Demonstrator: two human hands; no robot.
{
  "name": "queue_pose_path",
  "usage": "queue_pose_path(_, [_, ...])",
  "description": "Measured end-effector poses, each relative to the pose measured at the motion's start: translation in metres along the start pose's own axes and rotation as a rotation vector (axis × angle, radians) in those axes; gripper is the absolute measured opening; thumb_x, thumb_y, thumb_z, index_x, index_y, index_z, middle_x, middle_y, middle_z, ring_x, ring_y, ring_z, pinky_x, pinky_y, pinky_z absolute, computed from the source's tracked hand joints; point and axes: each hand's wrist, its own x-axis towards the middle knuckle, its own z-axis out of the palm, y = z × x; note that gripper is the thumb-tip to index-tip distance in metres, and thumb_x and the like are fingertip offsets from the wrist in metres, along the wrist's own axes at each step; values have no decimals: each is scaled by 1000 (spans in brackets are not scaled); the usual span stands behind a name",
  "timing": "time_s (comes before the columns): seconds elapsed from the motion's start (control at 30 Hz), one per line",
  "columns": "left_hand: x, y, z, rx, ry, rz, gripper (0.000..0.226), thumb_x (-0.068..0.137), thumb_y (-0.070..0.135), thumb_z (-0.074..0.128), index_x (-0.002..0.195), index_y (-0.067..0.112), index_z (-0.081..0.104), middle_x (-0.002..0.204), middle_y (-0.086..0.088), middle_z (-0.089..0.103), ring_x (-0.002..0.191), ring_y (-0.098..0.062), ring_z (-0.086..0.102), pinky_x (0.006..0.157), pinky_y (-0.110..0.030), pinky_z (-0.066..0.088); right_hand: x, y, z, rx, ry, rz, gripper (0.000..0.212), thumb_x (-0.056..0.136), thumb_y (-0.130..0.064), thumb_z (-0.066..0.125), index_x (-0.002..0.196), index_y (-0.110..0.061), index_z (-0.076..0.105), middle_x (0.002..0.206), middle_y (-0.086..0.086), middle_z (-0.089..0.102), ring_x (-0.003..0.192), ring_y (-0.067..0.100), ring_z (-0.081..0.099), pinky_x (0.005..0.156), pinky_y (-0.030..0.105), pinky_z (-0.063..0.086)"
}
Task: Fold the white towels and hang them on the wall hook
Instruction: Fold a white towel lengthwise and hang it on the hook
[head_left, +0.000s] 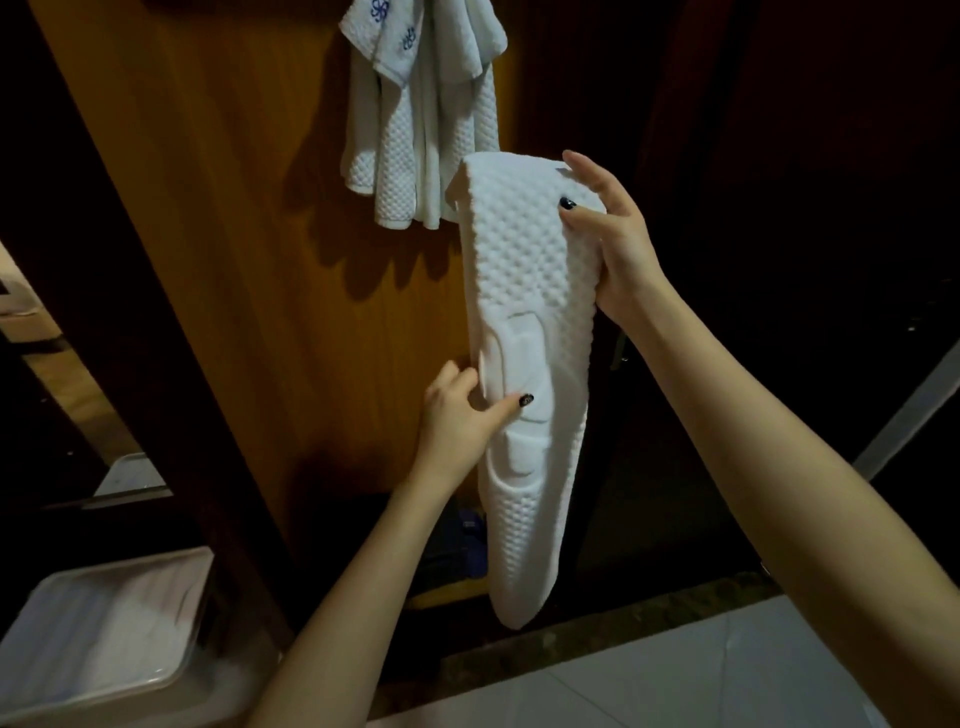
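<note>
A folded white waffle-textured towel (530, 291) hangs lengthwise in the air in front of a wooden door panel (218, 218). My right hand (608, 239) grips its upper right corner, thumb on the front. My left hand (462, 415) pinches the towel's left edge about halfway down, thumb on the front. Other white towels (415, 119) with blue embroidery hang bunched at the top of the panel, just up and left of the held towel. The hook itself is out of view.
A white plastic bin (104, 639) with a liner stands at the lower left. Dark wooden frames flank the door panel. Pale floor tiles (675, 675) lie at the lower right beyond a dark stone threshold (597, 639).
</note>
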Motion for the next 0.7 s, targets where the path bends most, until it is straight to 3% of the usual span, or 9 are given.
queue_pose_path(0.13, [-1,-7,8,53,-116,-35,37,80,24,75,67,0,49,81,-8,42,73,-22,43,60,-25,28,7,-3,-4,-16,59,-10,46,85,9,52,115,-24,62,129,3,57,104,21,67,78,31,56])
queue_pose_path(0.27, [-4,-21,15,101,-271,-114,41,91,36,60,62,11,43,75,2,38,80,-20,42,67,-26,25,11,-6,-10,21,96,-7,48,85,10,50,118,-24,59,127,0,56,108,23,65,80,33,56])
queue_pose_path(0.37, [-9,-32,20,76,-285,-151,42,92,36,57,62,19,32,73,6,33,70,-11,38,66,-27,25,12,-6,-12,12,106,-9,49,86,9,50,124,-22,56,131,1,53,114,26,62,87,37,56])
queue_pose_path(0.47, [-19,-33,25,-133,-159,-184,20,89,27,64,86,20,45,87,12,44,81,-8,48,69,-18,36,11,-5,-14,36,130,3,49,87,8,49,127,-19,53,132,2,54,115,26,61,93,40,54])
queue_pose_path(0.57, [-29,-31,26,-511,39,-275,45,86,14,69,115,33,41,114,10,53,104,0,57,82,-12,46,11,-1,-19,105,139,18,47,89,7,48,128,-19,51,132,4,54,116,27,60,94,39,54])
queue_pose_path(0.63, [-29,-30,26,-489,93,-283,39,84,12,70,108,31,46,105,3,58,99,-11,58,80,-15,48,13,1,-21,141,144,26,46,90,7,48,128,-19,50,134,7,52,118,28,59,95,40,53])
queue_pose_path(0.7, [-27,-28,26,-408,118,-257,27,83,11,72,95,23,51,91,2,58,83,-13,56,69,-19,47,15,2,-22,171,147,18,45,90,6,49,127,-19,50,130,4,53,114,26,60,92,39,54])
